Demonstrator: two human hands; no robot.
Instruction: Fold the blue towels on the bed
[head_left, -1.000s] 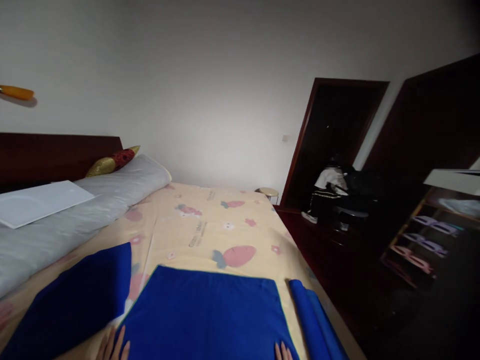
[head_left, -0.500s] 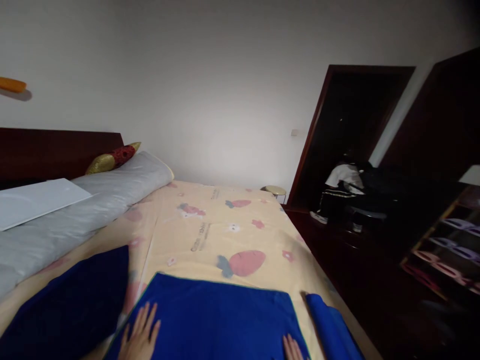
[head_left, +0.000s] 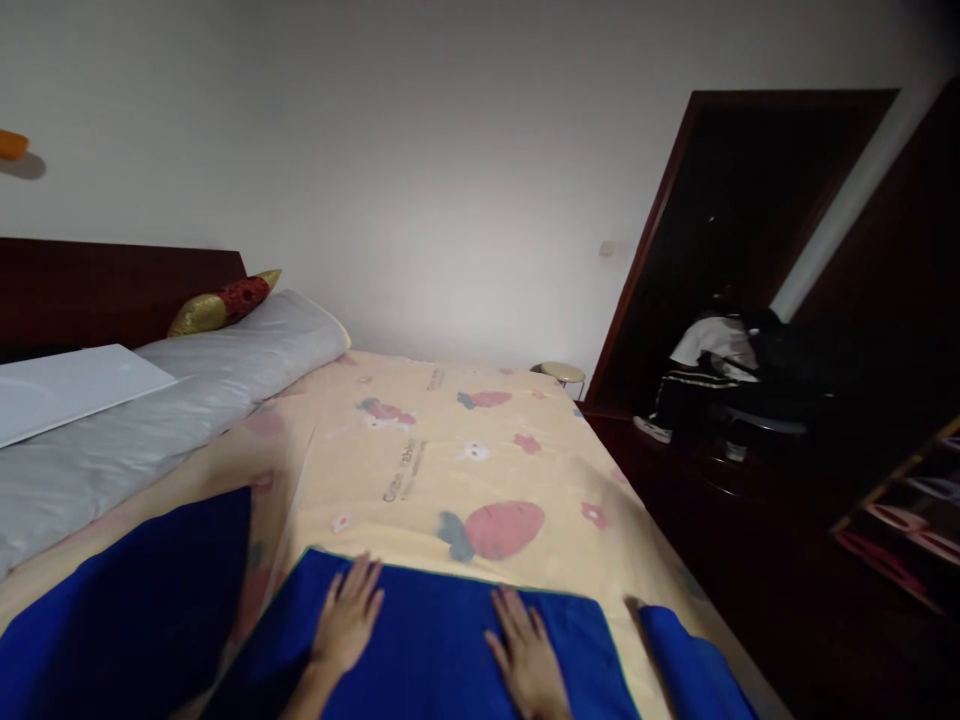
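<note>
Fingers (head_left: pixel 361 575) spread apart, left hand (head_left: pixel 347 618) and right hand (head_left: pixel 527 652) touch blue cloth (head_left: pixel 435 645) — bedsheet (head_left: pixel 450 485) lettering (head_left: pixel 403 472) blurred.

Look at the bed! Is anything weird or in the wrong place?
Maybe the white panel: it lies on the grey pillow, an odd spot for something stiff-looking. The blue cloth under the left hand and right hand looks flat; no spill shows.

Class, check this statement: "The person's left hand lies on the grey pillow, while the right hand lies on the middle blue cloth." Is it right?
Not quite. The left hand lies on the middle blue cloth, not on the grey pillow, as the head view shows. The right hand does lie on that cloth.
</note>
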